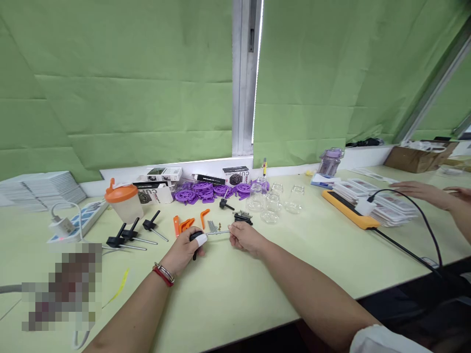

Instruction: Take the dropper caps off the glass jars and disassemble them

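Note:
My left hand [186, 250] is closed round a black plastic piece [196, 236] from which a thin metal rod [218, 233] points right. A white wrap covers that thumb. At the rod's other end, my right hand [245, 239] pinches with its fingertips; whether a small part is also between them is hidden. Just behind the hands lie several short metal pins [212, 226], small brass-coloured bits [220, 226] and a cluster of dark screws [243, 216]. Orange bent plastic pieces [187, 225] are near my left hand. Several similar black-handled rods [154, 225] rest to the left.
Purple plastic wheel-like parts [202, 192], small boxes [158, 192] and glass jars [271, 211] stand along the back. An orange-lidded cup [123, 200] and power strip [86, 220] are left. At right are an orange power strip [344, 208], stacked cards [390, 208] and another person's hand [423, 192].

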Action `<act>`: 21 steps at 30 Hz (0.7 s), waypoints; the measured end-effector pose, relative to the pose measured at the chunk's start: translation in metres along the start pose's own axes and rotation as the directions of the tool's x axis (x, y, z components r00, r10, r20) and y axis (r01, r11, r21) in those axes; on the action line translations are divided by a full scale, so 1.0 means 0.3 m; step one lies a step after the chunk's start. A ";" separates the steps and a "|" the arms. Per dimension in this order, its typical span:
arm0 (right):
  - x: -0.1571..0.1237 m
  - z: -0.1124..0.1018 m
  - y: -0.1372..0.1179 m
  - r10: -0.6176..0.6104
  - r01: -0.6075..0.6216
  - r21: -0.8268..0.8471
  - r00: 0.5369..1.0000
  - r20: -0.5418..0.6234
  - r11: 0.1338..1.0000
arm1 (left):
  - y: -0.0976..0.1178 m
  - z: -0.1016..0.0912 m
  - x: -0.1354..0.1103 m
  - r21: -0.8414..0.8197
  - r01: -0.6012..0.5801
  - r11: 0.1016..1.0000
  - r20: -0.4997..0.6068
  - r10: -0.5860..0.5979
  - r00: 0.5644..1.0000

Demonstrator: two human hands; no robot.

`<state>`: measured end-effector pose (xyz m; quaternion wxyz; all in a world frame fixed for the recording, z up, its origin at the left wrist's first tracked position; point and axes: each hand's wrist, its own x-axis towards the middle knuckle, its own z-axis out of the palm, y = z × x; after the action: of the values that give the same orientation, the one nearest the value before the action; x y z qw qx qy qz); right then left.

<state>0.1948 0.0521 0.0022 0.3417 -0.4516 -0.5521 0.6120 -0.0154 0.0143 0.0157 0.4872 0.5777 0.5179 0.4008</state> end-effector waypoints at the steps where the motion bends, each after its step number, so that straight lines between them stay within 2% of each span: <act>1: 0.001 0.000 -0.001 0.006 -0.006 0.007 1.000 0.003 1.000 | -0.001 -0.001 0.001 0.018 -0.007 1.000 0.000 0.007 1.000; 5: -0.001 0.002 -0.011 -0.007 0.008 0.021 1.000 -0.022 1.000 | 0.010 0.005 0.002 -0.011 -0.025 1.000 -0.027 0.025 0.999; 8: -0.016 0.018 -0.017 -0.089 0.088 -0.017 0.994 -0.056 0.996 | 0.027 0.015 -0.001 -0.103 -0.042 0.994 -0.099 0.032 0.995; 10: -0.034 0.043 -0.015 -0.149 0.149 -0.097 0.989 0.008 0.984 | 0.032 0.025 -0.002 -0.193 -0.088 0.977 -0.148 0.059 0.987; 13: -0.068 0.095 -0.009 -0.222 0.263 -0.241 0.958 0.183 0.934 | 0.023 0.048 0.002 -0.292 -0.214 0.932 -0.209 0.156 0.965; 16: -0.089 0.134 -0.008 -0.323 0.380 -0.425 0.924 0.203 0.821 | 0.003 0.078 0.010 -0.246 -0.284 0.927 -0.228 0.230 0.946; 18: -0.090 0.143 -0.011 -0.371 0.399 -0.520 0.914 0.162 0.756 | -0.006 0.094 0.014 -0.194 -0.299 0.934 -0.225 0.255 0.941; 21: -0.081 0.134 -0.016 -0.400 0.395 -0.581 0.908 0.128 0.711 | -0.008 0.098 0.020 -0.089 -0.316 0.945 -0.208 0.292 0.933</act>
<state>0.1657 0.0159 0.0106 0.3080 -0.4084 -0.7982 0.3180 0.0134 0.0159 0.0070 0.4010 0.5789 0.4416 0.5559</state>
